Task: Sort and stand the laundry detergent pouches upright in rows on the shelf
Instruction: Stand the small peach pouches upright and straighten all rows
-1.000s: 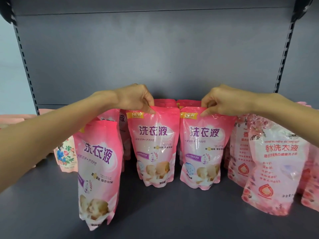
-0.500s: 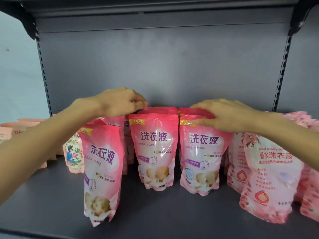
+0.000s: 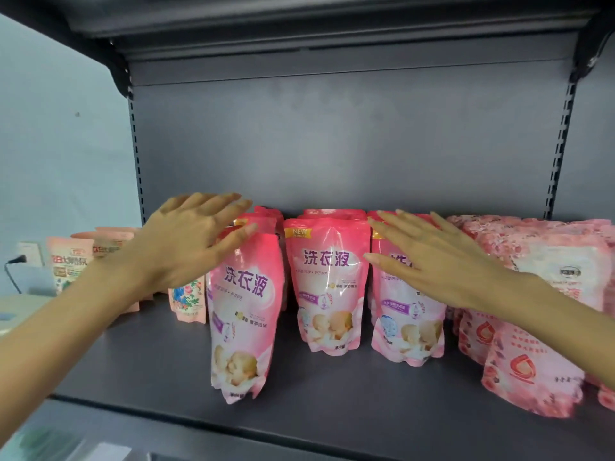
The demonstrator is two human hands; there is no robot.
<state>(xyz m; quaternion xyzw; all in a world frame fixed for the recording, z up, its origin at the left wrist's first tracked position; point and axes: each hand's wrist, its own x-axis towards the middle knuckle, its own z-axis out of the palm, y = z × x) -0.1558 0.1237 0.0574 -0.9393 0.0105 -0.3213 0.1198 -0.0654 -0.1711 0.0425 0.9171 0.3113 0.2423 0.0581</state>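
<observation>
Two hands are reaching in with fingers straight and spread, holding nothing. The left hand (image 3: 196, 241) is sitting at the top of the left pouch (image 3: 243, 314) and the right hand (image 3: 442, 264) is crossing the right pouch (image 3: 407, 331); contact is unclear. Both pouches and the middle pouch (image 3: 327, 287) are standing upright on the shelf (image 3: 332, 397). Floral pouches (image 3: 532, 354) are crowding its right end.
</observation>
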